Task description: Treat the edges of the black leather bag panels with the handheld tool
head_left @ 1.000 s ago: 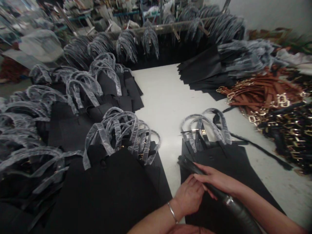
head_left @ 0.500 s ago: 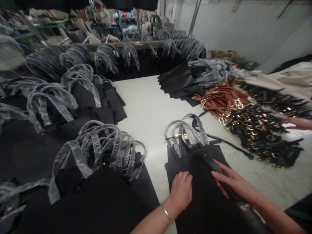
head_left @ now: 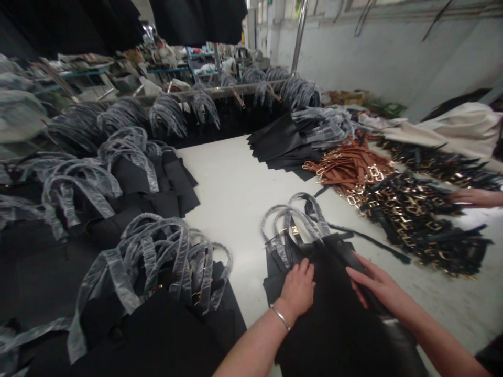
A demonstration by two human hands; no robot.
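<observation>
A black tote bag [head_left: 334, 309] lies on the table in front of me, its handles [head_left: 293, 214] wrapped in clear plastic and looping up at the far end. On its upper left part rests my left hand [head_left: 298, 290], fingers stretched forward near the bag's top edge and holding nothing that I can see. Along the bag's right side, my right hand [head_left: 379, 285] is closed on the folded edge, thumb above and fingers partly hidden. Other black panels show under the bag's left edge. A thin black strap [head_left: 369, 242] trails from the handles to the right.
More black bags with wrapped handles [head_left: 168, 246] fill the left side. Brown straps [head_left: 349, 165] and black straps with gold buckles [head_left: 416, 220] are heaped at right, where another person's hand [head_left: 477, 197] reaches in. Behind the white table [head_left: 220, 173], bags hang on a rail.
My left hand has slid forward towards the bag's top edge, its fingers straighter. My right hand keeps hold of the side. The view has tilted up a little.
</observation>
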